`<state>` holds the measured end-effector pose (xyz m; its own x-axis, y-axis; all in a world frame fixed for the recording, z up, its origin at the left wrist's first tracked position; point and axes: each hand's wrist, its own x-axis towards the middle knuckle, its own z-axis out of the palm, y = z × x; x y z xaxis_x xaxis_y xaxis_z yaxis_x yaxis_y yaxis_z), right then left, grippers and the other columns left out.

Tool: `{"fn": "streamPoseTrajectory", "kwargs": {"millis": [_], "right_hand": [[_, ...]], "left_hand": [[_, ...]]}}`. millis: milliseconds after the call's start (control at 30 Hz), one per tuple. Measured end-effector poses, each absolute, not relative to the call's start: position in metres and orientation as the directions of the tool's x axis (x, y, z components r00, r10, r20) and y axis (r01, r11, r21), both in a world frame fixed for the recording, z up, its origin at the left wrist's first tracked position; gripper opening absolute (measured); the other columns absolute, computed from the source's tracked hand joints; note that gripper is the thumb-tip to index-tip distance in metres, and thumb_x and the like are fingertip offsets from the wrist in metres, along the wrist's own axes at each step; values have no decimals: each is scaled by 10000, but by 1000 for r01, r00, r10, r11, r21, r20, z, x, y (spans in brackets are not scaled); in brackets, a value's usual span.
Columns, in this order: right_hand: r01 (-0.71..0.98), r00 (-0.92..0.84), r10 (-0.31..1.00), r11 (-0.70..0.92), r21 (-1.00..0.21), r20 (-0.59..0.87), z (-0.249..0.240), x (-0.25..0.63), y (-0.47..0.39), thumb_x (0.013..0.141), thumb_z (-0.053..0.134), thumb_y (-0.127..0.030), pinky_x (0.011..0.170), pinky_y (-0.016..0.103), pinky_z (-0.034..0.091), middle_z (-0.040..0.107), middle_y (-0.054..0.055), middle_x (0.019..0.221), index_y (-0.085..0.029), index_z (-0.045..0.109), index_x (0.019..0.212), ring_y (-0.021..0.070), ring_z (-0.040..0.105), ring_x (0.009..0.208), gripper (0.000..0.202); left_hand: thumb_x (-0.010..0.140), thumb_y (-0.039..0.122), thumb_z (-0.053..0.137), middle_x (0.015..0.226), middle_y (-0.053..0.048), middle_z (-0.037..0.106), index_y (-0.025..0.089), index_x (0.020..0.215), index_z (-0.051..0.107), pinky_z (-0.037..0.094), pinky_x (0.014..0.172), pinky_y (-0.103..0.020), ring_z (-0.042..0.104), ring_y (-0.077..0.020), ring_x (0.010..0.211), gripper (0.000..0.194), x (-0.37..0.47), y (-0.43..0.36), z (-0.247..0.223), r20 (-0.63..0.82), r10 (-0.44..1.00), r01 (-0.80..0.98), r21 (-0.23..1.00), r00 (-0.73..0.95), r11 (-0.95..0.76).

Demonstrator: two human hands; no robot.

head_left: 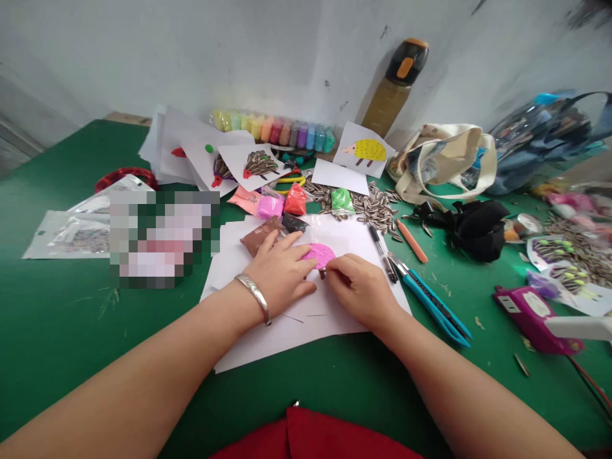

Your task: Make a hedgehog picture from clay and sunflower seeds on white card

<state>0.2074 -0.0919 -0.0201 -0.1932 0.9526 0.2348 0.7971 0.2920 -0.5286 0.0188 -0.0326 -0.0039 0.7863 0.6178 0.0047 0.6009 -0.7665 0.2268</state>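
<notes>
White paper (258, 347) lies on the green table, with a flat pink clay shape (321, 254) on it. My left hand (282, 271) rests flat on the paper with its fingers spread, the fingertips at the left edge of the pink shape. A silver bangle is on that wrist. At the shape's lower right, my right hand (358, 287) is closed, its thumb and index finger pinched together beside a small dark brown piece (322, 274). What the pinch holds, if anything, is hidden. A brown clay packet (261, 236) lies just beyond my left hand.
Sunflower seeds (377, 207), clay packets and hedgehog pictures (364, 152) lie behind the paper. Pens (382, 252) and a blue cutter (435, 303) are at the right. A bottle (394, 89) stands by the wall, near a cloth bag (444, 159). Plastic packets (81, 236) are at the left.
</notes>
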Motion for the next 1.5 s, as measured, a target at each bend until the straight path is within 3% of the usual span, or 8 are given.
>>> {"fn": "streamPoseTrajectory", "kwargs": {"millis": [667,1500], "right_hand": [[781,-253,938,343,-522,237,-18,211,-96,883,490,-158,673,266,433,644,42,803,-190,665,899,162,602,733,178],[790,-278,938,345,-507,207,-14,211,-96,867,496,-143,647,256,428,641,38,771,-190,660,853,157,596,701,170]], "left_hand": [[893,401,595,1332,-77,592,221,1147,659,181,1119,-639,331,-363,1386,318,19,-34,-1,-32,631,620,231,775,-750],[885,383,605,1338,-92,584,218,1143,663,183,1110,-639,345,-369,1376,311,18,-33,-3,-2,623,606,236,782,-760]]}}
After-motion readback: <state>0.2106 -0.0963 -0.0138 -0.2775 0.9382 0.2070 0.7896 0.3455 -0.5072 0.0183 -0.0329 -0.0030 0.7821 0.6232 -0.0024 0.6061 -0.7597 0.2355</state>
